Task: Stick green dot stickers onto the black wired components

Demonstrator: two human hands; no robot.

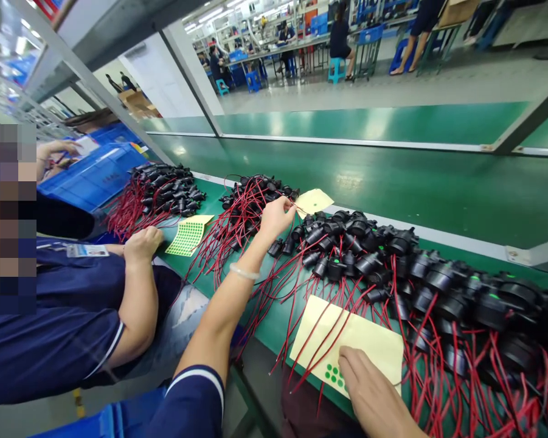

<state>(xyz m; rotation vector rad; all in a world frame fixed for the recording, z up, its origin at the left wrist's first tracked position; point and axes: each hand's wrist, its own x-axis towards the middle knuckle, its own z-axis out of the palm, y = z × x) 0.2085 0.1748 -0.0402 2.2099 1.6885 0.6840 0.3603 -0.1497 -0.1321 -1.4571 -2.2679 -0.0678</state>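
Now | 3 sheets | R hand on 1 | L hand nr 1

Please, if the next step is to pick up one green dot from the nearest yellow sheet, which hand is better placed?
Probably the right hand: its fingers are beside the green dots on the nearest yellow sheet. The left hand is stretched farther away, near another yellow sheet.
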